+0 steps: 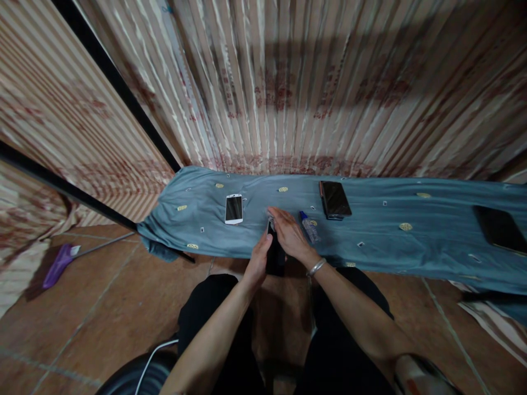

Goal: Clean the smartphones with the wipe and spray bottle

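I grip a dark phone (275, 257) between my hands, left hand (258, 264) clasping its side, right hand (290, 235) covering its top, at the desk's (432, 241) near edge; a small bottle (308, 226) lies just right.

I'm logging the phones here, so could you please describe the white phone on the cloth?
The white phone is a slim slab with a white frame around a dark, unlit screen. It lies flat and face up on the blue cloth, nearly square to its edge. No hand touches it; the left hand is nearest, lower right of it.
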### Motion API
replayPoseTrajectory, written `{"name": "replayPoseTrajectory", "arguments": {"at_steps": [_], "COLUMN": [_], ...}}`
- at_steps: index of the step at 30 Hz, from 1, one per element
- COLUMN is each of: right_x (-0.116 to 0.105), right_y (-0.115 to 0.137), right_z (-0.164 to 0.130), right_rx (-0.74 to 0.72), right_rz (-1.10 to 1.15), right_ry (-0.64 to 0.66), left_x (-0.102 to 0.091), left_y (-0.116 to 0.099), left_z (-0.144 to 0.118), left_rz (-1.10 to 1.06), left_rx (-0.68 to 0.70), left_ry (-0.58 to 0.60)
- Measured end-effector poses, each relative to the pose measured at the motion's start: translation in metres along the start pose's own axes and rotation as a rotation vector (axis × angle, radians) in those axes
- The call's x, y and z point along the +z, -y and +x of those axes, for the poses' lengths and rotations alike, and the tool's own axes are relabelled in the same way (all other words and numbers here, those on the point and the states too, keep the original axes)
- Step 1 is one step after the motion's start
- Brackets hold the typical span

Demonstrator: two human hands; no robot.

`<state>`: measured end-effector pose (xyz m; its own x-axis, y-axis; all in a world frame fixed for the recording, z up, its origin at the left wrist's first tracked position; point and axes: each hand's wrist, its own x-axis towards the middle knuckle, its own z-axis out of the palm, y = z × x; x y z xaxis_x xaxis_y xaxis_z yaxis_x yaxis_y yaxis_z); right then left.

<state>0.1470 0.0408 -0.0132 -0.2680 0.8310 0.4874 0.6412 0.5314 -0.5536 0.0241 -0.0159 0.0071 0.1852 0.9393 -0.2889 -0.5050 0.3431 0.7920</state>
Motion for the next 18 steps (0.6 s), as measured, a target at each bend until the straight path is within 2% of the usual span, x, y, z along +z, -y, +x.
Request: {"name": "replayPoseTrajectory", "arguments": {"at_steps": [5,10,18], "right_x": [0.003,0.009,0.023], "right_y": [-0.009,-0.013,-0.01], "right_z": [0.002,0.002,0.007], "right_rx": [0.095,0.216,0.508], "right_rz": [0.032,0.13,0.644], "right_ry": [0.005,-0.036,-0.12], "left_x": [-0.002,-0.01,-0.02], "left_y": [-0.008,-0.012,-0.008], "left_z": [-0.003,-0.002,0.008], "left_rz": [-0.028,-0.029,-0.017], "left_rx": [0.047,0.031,0.069], "left_ry": [-0.029,-0.016,-0.061]}}
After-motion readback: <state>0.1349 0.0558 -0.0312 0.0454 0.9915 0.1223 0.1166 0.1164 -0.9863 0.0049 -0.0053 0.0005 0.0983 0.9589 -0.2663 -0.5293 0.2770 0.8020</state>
